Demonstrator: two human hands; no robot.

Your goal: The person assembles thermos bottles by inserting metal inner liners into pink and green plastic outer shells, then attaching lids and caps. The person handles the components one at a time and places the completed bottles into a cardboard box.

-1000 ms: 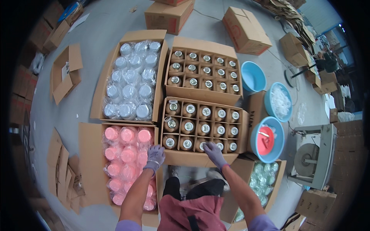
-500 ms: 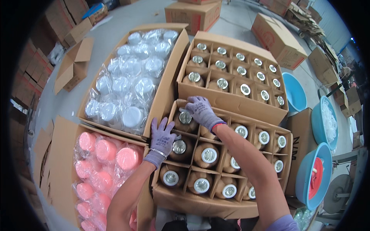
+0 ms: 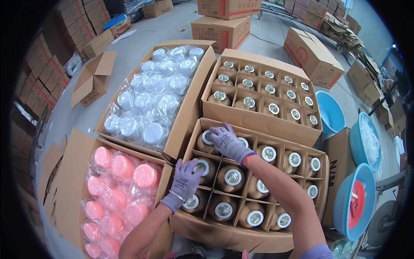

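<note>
Both my hands wear purple gloves over an open carton (image 3: 241,235) divided into cells, each holding a brown-bodied flask liner with a silvery mouth. My right hand (image 3: 229,141), fingers bent, grips at a white ring (image 3: 207,137) on the mouth of the far-left liner. My left hand (image 3: 186,182) has its fingers apart, with the fingertips at the white-ringed mouth of the liner (image 3: 202,166) one row nearer. White rings also sit on other liners, such as one liner (image 3: 233,177) in the second column. The undersides of my fingers are hidden.
Behind stands a second divided carton (image 3: 258,118) of liners. At left are a carton (image 3: 189,116) of bagged white cups and one of bagged pink cups (image 3: 123,166). Blue basins (image 3: 330,112) line the right side; a near one holds a red basin (image 3: 356,205).
The two left-column liners beside my hands now show white rings where bare silvery mouths showed before. My right hand has shifted slightly right and nearer; the whole view has tilted a little.
</note>
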